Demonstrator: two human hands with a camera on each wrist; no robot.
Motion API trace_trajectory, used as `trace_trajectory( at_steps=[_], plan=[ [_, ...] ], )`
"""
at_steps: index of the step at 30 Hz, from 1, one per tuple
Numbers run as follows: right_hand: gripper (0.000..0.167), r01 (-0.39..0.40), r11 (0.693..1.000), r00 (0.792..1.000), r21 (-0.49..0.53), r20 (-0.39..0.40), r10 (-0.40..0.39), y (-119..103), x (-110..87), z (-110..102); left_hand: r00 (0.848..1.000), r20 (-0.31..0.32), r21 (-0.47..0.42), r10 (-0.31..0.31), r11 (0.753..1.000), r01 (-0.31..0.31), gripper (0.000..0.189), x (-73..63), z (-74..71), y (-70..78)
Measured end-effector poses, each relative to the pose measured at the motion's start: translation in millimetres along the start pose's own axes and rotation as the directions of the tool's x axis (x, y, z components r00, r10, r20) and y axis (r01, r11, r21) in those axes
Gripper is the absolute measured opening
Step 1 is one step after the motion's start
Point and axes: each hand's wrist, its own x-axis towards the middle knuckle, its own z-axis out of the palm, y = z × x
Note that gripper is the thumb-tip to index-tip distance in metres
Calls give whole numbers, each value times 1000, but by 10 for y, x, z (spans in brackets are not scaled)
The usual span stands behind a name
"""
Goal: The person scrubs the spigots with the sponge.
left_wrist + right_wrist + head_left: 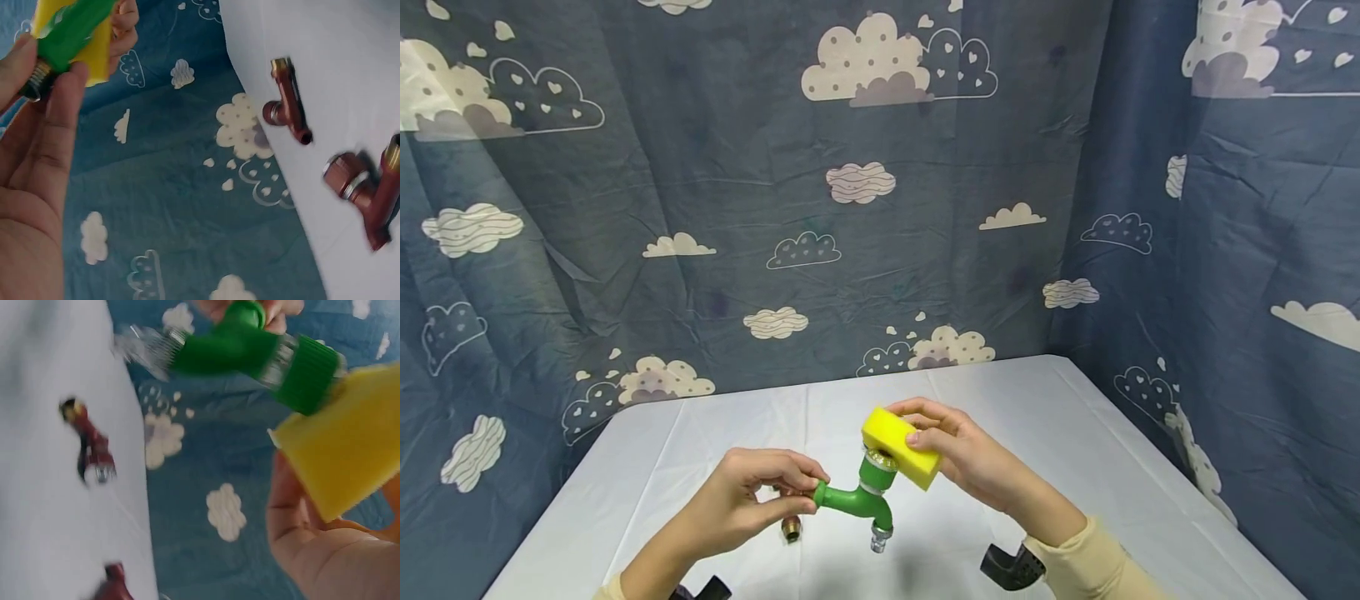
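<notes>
A green plastic tap [859,498] is held up over the table, its spout end with a clear, metallic-looking tip pointing down. My left hand [752,496] pinches the tap's threaded inlet end between thumb and fingers. In my right hand [958,450] is a yellow sponge [901,447], gripped between thumb and fingers. One face of the sponge meets the top of the tap's green knob [308,374], where a pale ring shows. In the left wrist view the sponge [97,56] is partly covered by the tap.
Two dark red taps with brass-coloured threaded ends, one nearer [369,194] and one farther [289,103], lie on the white-covered table [700,433]. In the head view they are mostly behind my left hand. A blue cloud-print curtain [737,192] surrounds the table's back and sides.
</notes>
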Motion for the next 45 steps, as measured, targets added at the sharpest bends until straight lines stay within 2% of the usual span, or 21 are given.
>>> trace_trajectory(
  at_steps=[2, 3, 5, 7, 8, 10, 12, 14, 16, 18, 19, 22, 27, 30, 33, 36, 40, 43, 45],
  plan=[
    [39, 17, 989, 999, -148, 38, -12, -25, 8, 4, 999, 47, 101, 26, 994, -30, 25, 39, -10, 16],
    [39, 32, 971, 998, -238, 51, -21, -38, 7, 17, 997, 70, 146, 31, 988, -41, 23, 60, -9, 22],
    [36, 76, 909, 996, -410, 66, -54, -61, 5, 66, 994, 106, 207, 35, 977, -56, 21, 95, 4, 23],
    [35, 131, 826, 991, -549, 75, -107, -76, -10, 133, 993, 116, 245, 27, 968, -55, 20, 112, 26, 12],
    [35, 158, 774, 987, -613, 73, -143, -76, -18, 169, 994, 108, 246, 3, 969, -29, 19, 114, 39, 8],
    [37, 203, 675, 972, -710, 63, -226, -67, -30, 245, 996, 68, 228, -56, 973, 39, 17, 103, 68, -8],
    [41, 238, 580, 949, -779, 61, -308, -49, -41, 316, 990, 9, 187, -142, 973, 137, 14, 84, 98, -24],
    [44, 263, 482, 920, -836, 66, -387, -27, -41, 382, 972, -61, 134, -229, 963, 235, 10, 68, 132, -40],
    [46, 274, 392, 889, -878, 76, -452, 1, -33, 442, 945, -132, 86, -298, 947, 311, 8, 58, 170, -57],
    [47, 278, 320, 858, -906, 85, -506, 24, -20, 496, 915, -204, 45, -347, 931, 363, 9, 60, 213, -72],
    [48, 273, 295, 847, -915, 83, -526, 33, -14, 520, 899, -240, 22, -365, 924, 381, 10, 64, 234, -78],
    [50, 257, 243, 811, -935, 72, -581, 43, 6, 581, 847, -340, -52, -409, 907, 418, 13, 88, 290, -83],
    [54, 245, 172, 752, -954, 75, -655, 36, 28, 627, 735, -479, -188, -481, 874, 449, 16, 155, 334, -49],
    [57, 244, 115, 715, -963, 98, -692, 35, 30, 622, 673, -540, -298, -506, 862, 410, 19, 209, 335, -22],
    [57, 246, 63, 682, -967, 127, -720, 45, 25, 600, 613, -599, -401, -515, 856, 327, 22, 245, 327, 5],
    [58, 249, 18, 639, -968, 150, -754, 50, 30, 557, 571, -645, -457, -508, 855, 245, 18, 273, 299, 18],
    [61, 252, -15, 587, -968, 165, -793, 59, 26, 509, 527, -669, -514, -525, 838, 183, 11, 257, 270, 30],
    [61, 253, -10, 561, -968, 155, -813, 68, 17, 466, 495, -666, -562, -559, 812, 160, 15, 235, 253, 46],
    [60, 247, 21, 557, -969, 124, -821, 77, 14, 428, 486, -659, -585, -573, 797, 146, 16, 223, 240, 55]
  ],
)
